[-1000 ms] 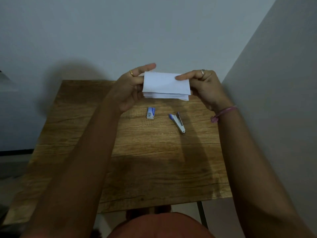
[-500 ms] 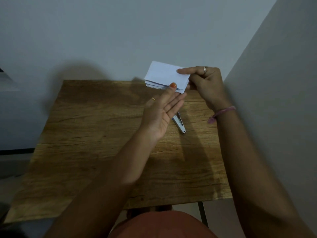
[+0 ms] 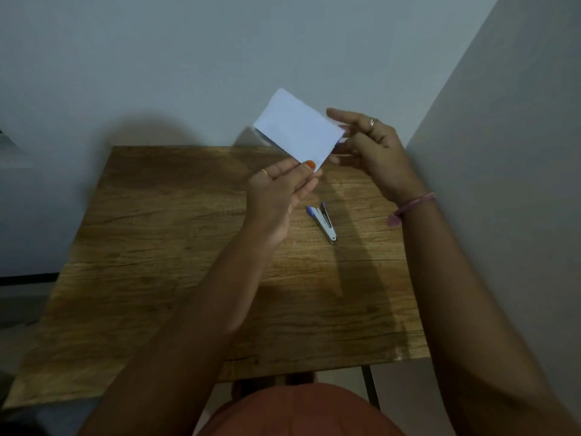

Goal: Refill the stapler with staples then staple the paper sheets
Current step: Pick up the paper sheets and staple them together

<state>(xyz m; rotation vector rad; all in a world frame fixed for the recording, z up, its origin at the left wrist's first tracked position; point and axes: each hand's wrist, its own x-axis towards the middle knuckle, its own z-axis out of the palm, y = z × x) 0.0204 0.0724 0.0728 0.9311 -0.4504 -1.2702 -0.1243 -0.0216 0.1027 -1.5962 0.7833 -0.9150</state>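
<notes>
A small stack of white paper sheets (image 3: 297, 129) is held in the air above the table's far edge, tilted with its left corner up. My right hand (image 3: 374, 152) holds its right end between thumb and fingers. My left hand (image 3: 281, 190) pinches its lower corner, thumb on top. A small blue and silver stapler (image 3: 323, 221) lies on the wooden table (image 3: 157, 247) below the hands, slightly open. The staple box seen earlier is hidden behind my left hand.
The table stands in a corner, with a grey wall (image 3: 220, 58) behind it and another wall (image 3: 518, 152) close on the right. The table's front edge (image 3: 283, 369) is near my lap.
My left hand let go of the sheets, dropped low, then came back up to pinch the lower corner. The stack has tilted and risen a little in my right hand.
</notes>
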